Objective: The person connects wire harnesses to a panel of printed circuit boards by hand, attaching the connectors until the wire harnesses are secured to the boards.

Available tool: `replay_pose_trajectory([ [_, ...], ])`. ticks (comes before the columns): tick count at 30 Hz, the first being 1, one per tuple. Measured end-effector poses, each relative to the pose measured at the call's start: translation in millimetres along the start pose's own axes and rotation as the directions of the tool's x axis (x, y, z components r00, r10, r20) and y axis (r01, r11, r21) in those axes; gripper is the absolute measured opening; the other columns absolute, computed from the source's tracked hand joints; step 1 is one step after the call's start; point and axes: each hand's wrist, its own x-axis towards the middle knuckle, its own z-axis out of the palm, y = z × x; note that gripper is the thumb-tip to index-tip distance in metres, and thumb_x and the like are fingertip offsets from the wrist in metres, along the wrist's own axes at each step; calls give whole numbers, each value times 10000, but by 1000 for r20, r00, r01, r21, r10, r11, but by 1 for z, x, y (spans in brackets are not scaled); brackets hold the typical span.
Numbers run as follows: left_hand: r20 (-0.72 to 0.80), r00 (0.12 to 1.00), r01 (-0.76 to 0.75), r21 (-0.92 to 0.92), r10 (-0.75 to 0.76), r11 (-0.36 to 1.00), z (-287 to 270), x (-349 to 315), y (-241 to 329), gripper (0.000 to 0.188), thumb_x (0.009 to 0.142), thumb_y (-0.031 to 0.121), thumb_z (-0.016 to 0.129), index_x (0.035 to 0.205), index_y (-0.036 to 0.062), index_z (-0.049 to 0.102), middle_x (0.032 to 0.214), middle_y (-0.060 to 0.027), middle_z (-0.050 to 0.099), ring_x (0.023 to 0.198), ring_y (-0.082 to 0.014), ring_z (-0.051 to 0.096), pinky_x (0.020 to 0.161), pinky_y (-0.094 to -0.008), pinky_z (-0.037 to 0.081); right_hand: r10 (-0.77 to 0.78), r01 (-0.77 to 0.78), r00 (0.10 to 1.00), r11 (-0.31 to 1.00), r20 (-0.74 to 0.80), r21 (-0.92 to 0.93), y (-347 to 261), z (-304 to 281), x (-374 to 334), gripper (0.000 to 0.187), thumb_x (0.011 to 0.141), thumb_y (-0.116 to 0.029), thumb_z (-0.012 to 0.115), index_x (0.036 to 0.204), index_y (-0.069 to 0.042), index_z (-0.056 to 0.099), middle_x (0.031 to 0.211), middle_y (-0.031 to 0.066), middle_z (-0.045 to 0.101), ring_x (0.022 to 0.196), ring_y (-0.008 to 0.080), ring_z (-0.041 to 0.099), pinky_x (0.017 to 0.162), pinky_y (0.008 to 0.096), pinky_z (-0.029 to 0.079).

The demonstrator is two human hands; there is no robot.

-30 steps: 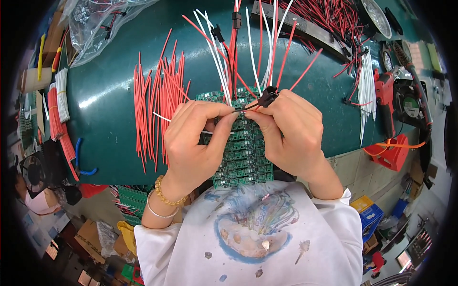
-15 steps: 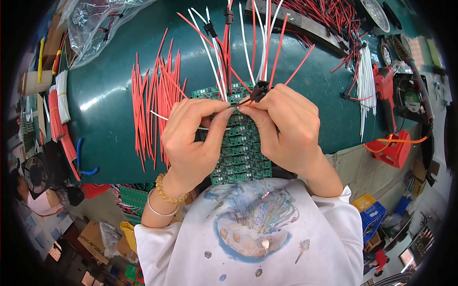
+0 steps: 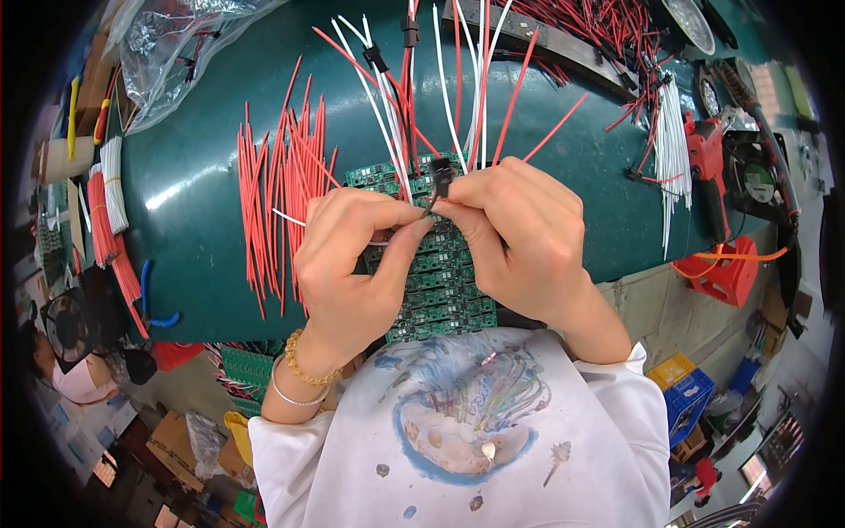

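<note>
Over a panel of small green circuit boards [image 3: 444,304], my two hands meet fingertip to fingertip. My left hand [image 3: 356,255] pinches the dark wire of a small black connector [image 3: 442,176] between thumb and fingers. On the other side, my right hand [image 3: 528,242] is closed at the same wired connector, thumb and forefinger beside its wire. The connector stands upright just above the fingertips. Exactly where each lead ends is hidden by the fingers. Beyond the hands, white and red wires [image 3: 475,97] fan out from the panel's far end, some with a black connector [image 3: 376,58].
Loose red wires [image 3: 286,194] lie left of the panel on the green table [image 3: 189,246]. Bundled wires [image 3: 104,211] and blue-handled pliers [image 3: 158,319] sit at the left edge. At right are white wires [image 3: 673,158], a red tool [image 3: 707,163] and a metal bar [image 3: 563,48].
The black connector has swung left and now stands upright instead of leaning right. Both hands have shifted slightly and remain pinched together.
</note>
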Motion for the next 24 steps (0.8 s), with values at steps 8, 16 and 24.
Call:
replay_pose_trajectory([
  [8,-62,994,91,39,-88,995,6,6,5,135,719,-18,726,748,43,608,677,-28,573,589,-155,515,631,-304,364,-56,42,993,991,-105,-131,-13,-36,1,180,750,104,647,916,32,651,802,129,675,633,192,621,545,253,451],
  [16,-96,995,27,273,-1,962,10,10,4,202,705,30,742,692,78,546,614,5,497,555,-152,476,662,-317,335,410,-278,911,508,-55,-815,38,-129,-36,113,751,-1,660,859,-29,648,736,77,563,673,226,584,604,359,457],
  [24,-22,949,-303,216,315,928,-18,1,39,162,693,51,737,824,58,641,725,-26,601,662,-216,557,680,-332,392,264,-337,938,851,-226,-404,-8,-133,-25,138,729,125,614,810,13,619,708,117,624,625,195,591,525,265,400],
])
